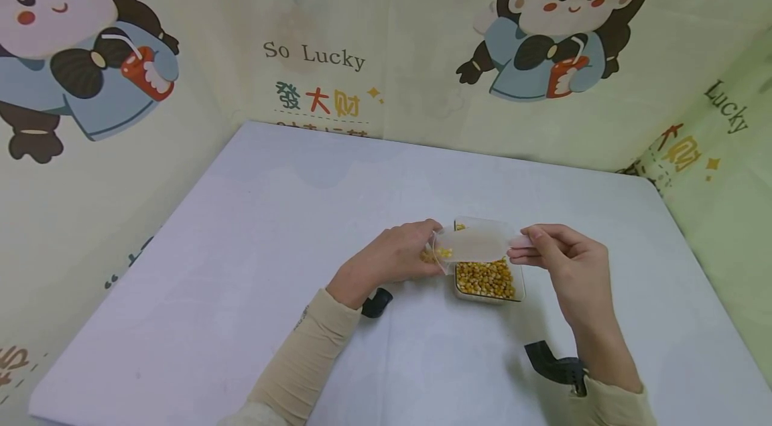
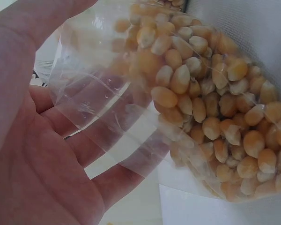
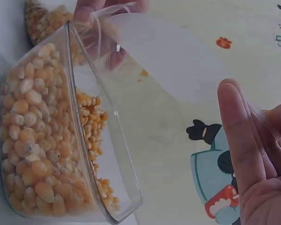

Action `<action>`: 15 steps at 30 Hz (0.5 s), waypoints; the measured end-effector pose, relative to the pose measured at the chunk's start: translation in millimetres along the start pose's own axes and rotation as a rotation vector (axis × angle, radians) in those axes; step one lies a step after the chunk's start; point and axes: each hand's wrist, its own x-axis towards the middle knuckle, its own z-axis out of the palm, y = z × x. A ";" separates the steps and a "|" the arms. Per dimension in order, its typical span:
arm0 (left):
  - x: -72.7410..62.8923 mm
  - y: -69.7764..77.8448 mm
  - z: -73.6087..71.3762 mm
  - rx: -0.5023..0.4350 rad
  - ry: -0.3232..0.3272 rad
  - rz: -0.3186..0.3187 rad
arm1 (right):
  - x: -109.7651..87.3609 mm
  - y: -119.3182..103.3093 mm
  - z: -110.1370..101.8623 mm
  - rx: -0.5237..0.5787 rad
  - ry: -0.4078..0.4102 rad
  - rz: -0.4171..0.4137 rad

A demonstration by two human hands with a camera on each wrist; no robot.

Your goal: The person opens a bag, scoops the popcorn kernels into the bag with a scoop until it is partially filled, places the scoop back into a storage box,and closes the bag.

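My left hand holds the mouth of a clear plastic bag between thumb and fingers. Corn kernels fill the bag's lower part. In my right hand, thumb and fingers pinch the handle of a translucent white scoop. Its broad head reaches left to the bag's opening, where a few yellow kernels show. Below the scoop, a rectangular clear glass container stands on the table, well filled with corn kernels. The scoop overlaps its far part in the head view.
The table has a white cover. Behind it and at both sides hang pale cloths printed with cartoon figures and lettering. Black straps show beneath the wrists.
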 end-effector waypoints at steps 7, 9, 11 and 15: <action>-0.3 -0.3 -0.3 -0.002 0.001 0.008 | 0.8 1.6 -1.2 -0.046 0.001 -0.006; -0.1 -0.4 -0.3 -0.004 0.003 0.008 | 1.0 1.7 -1.9 -0.036 0.005 -0.004; -0.4 -0.3 -0.3 -0.008 0.002 0.007 | 1.1 1.7 -2.5 -0.027 0.007 -0.008; -0.6 -0.4 -0.4 -0.013 0.002 0.005 | 1.6 1.7 -4.0 -0.009 0.004 -0.025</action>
